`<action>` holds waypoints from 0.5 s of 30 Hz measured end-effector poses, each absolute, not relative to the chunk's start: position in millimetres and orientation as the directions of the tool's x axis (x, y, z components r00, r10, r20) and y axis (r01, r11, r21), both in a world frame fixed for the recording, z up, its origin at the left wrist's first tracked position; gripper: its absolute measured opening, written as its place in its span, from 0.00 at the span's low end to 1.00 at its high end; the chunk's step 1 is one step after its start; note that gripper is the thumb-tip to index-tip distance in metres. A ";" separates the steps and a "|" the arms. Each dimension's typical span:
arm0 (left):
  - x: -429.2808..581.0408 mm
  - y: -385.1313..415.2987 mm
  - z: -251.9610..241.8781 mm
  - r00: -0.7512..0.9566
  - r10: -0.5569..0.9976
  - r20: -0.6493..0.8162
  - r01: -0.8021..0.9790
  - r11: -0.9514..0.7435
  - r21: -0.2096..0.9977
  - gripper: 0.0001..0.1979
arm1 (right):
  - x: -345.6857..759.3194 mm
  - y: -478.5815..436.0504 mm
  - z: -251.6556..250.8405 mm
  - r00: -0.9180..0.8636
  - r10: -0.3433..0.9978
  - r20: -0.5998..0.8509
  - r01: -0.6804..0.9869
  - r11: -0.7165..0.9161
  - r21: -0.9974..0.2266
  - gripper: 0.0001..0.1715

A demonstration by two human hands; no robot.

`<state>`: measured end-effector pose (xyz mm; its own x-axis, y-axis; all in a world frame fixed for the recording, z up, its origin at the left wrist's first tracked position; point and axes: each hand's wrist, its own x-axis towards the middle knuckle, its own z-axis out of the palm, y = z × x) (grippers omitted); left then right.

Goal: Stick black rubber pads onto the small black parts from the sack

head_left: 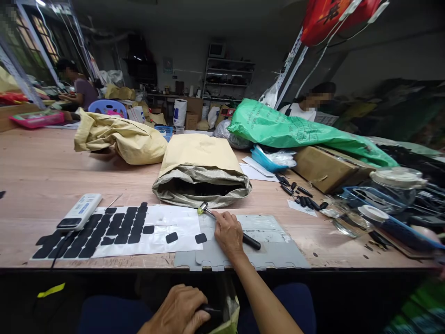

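My right hand (229,232) is closed on a small hammer (251,241) with a black grip, a metal shaft and a yellowish end on its head. The hammer lies low over a grey plastic sheet (278,248) at the table's front edge. Below that edge, my left hand (181,308) grips a dark, rounded black piece (212,310), partly hidden by the fingers. Beside it, an open bag (232,308) sits between my knees. Left of the hammer is a white backing sheet (160,241) bearing rows of black rounded-square pads (120,227), a few apart from the rest.
A paper sack (205,150) faces me with its mouth open, and another sack (135,139) lies left of it. A white power strip (79,211) rests on the pads. To the right are black handle-like pieces (306,202), a cardboard box (323,169) and jars (396,185). Two people sit farther back.
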<state>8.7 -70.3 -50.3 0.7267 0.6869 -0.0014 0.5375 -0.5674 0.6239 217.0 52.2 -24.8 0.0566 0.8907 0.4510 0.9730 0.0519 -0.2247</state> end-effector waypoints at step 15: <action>21.2 -0.2 24.2 0.846 0.507 -0.167 0.336 -0.263 0.904 0.20 | 219.1 53.4 -33.1 0.006 0.863 0.504 0.982 0.089 -0.165 0.24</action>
<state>21.2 -0.2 24.2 0.8455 0.5071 -0.1672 0.3365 -0.2629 0.9043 219.1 53.4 -33.1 0.0063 0.8635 0.5044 0.9822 0.0893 -0.1651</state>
